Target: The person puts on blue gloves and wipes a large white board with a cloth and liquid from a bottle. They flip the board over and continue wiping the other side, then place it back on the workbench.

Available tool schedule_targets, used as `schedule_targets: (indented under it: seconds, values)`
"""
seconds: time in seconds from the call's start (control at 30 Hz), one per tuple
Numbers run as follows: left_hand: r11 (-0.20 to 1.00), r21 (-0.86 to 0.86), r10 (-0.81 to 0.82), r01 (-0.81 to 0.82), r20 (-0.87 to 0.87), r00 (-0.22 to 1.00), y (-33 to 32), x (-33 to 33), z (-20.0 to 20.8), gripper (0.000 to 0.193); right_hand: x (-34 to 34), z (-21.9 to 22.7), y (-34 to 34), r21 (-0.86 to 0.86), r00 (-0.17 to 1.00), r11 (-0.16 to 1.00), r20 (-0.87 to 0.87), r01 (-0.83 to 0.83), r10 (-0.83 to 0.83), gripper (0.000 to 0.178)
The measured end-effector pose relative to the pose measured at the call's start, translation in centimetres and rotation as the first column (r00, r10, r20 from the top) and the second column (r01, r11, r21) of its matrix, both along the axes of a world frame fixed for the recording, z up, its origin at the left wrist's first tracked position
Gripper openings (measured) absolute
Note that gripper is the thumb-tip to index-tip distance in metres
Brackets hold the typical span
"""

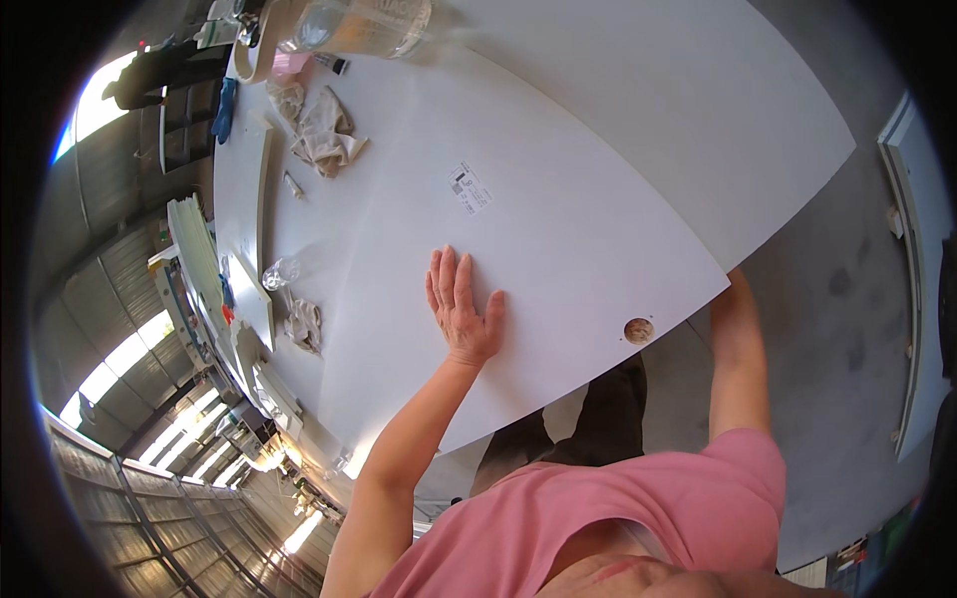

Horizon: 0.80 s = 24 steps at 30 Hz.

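A large white panel (pixel 568 249) lies in front of me, with a printed label (pixel 471 187) near its middle. Close to its near right corner is a round recess (pixel 638 330) with a brownish inside. My left hand (pixel 462 311) rests palm down on the panel, fingers stretched out, holding nothing. At the panel's right corner is my right hand (pixel 734 281); its fingers are hidden behind the panel's edge, so I cannot see whether they grip it. Another white panel (pixel 688 110) extends beyond the first, toward the far right.
Crumpled rags (pixel 327 137), a small tube (pixel 293 185), a clear plastic object (pixel 281 273) and another cloth (pixel 303 325) lie to the left. A large clear container (pixel 369 25) stands at the far side. White strips (pixel 251 199) line the left edge. A framed panel (pixel 905 229) stands at the right.
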<state>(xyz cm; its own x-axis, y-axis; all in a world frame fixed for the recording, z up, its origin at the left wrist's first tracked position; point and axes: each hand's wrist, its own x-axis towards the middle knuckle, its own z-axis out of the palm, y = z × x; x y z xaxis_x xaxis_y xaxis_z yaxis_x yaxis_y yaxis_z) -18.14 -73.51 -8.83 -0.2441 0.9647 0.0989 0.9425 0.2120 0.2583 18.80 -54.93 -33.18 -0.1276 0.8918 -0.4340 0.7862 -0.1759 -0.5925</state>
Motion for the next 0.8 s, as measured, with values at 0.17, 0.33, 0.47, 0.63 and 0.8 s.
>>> schedule_targets:
  seconds: [0.17,0.33,0.47,0.63,0.8]
  values:
    - [1.0,0.006,0.004,-0.004,0.006,1.0,0.2,0.3,0.2,0.069,0.2,0.3,0.0,0.005,1.0,1.0,-0.003,-0.015,0.016,0.037]
    - [0.999,0.039,0.004,-0.004,0.008,1.0,0.1,0.6,0.3,0.067,0.3,1.0,-2.4,0.012,0.999,0.999,-0.018,-0.034,0.034,0.037]
    - [0.998,0.06,-0.026,0.026,0.009,1.0,0.8,0.3,0.1,0.065,1.2,1.3,-3.5,0.018,1.0,1.0,-0.008,-0.019,0.019,0.036]
    - [0.999,0.044,-0.006,0.006,-0.014,1.0,0.3,0.6,0.2,0.064,1.4,1.6,-4.0,0.007,0.999,0.999,-0.018,-0.039,0.039,0.036]
    - [0.998,0.059,-0.017,0.018,-0.021,1.0,0.5,0.5,0.2,0.063,1.4,1.7,-3.8,0.012,0.999,0.999,-0.021,-0.039,0.039,0.035]
